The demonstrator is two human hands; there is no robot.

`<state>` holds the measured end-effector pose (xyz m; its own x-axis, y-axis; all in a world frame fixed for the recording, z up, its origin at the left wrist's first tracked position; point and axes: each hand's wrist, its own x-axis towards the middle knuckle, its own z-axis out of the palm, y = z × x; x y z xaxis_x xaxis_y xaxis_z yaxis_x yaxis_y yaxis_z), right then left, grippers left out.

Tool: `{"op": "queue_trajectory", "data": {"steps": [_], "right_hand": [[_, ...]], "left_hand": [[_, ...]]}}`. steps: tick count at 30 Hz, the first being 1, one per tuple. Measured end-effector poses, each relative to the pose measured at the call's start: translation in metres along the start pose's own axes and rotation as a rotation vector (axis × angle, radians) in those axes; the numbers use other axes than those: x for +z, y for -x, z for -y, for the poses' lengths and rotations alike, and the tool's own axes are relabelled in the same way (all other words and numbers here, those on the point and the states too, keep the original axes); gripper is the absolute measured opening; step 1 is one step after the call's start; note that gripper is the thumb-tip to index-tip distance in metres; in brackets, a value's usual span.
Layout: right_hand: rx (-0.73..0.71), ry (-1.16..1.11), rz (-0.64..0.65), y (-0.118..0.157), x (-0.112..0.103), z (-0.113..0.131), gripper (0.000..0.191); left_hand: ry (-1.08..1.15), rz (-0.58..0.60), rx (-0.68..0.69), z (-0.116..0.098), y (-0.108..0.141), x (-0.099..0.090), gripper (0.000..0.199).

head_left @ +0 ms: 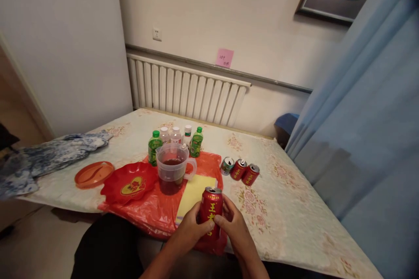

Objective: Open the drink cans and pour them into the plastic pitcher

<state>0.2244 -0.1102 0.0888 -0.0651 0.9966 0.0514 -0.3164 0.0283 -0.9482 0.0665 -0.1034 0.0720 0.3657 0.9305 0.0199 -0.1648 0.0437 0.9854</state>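
Note:
Between my two hands, over the front edge of the bed-like surface, stands an upright red drink can (212,207) with yellow characters. My left hand (192,226) wraps its left side and my right hand (232,221) its right side, both thumbs on the front. A yellow pad of paper (195,192) lies just behind the can on a red plastic bag (160,209). Left of the pad, a clear measuring jug (170,172) holds dark liquid. To the right stand two more red cans (238,170) and a green-and-white can (227,166).
Several bottles stand behind the jug, among them a green bottle (196,144). A red scalloped tray (114,185) and an orange lid (94,174) lie at left, near a blue-and-white cloth (62,152). A radiator (190,89) lines the wall; a blue curtain (369,96) hangs at right.

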Motion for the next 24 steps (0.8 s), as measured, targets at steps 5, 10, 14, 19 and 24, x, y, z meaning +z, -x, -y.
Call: {"op": "queue_trajectory", "data": {"steps": [5,10,14,19,24], "right_hand": [[-0.003,0.021,-0.016,-0.001,0.000,-0.003,0.069],[0.007,0.045,0.003,-0.001,-0.001,-0.005,0.070],[-0.006,0.032,0.004,-0.002,-0.005,-0.009,0.072],[-0.026,0.017,0.024,-0.001,-0.004,-0.007,0.069],[-0.003,0.020,-0.006,0.000,-0.001,-0.003,0.069]], "left_hand": [[0.045,0.057,0.020,0.006,-0.001,-0.003,0.061],[0.080,0.085,0.027,0.006,-0.001,-0.003,0.065],[0.116,0.117,0.042,0.009,-0.003,-0.005,0.072],[0.196,0.171,0.019,0.014,-0.003,-0.008,0.076],[0.224,0.187,0.003,0.012,-0.001,-0.007,0.075]]}}
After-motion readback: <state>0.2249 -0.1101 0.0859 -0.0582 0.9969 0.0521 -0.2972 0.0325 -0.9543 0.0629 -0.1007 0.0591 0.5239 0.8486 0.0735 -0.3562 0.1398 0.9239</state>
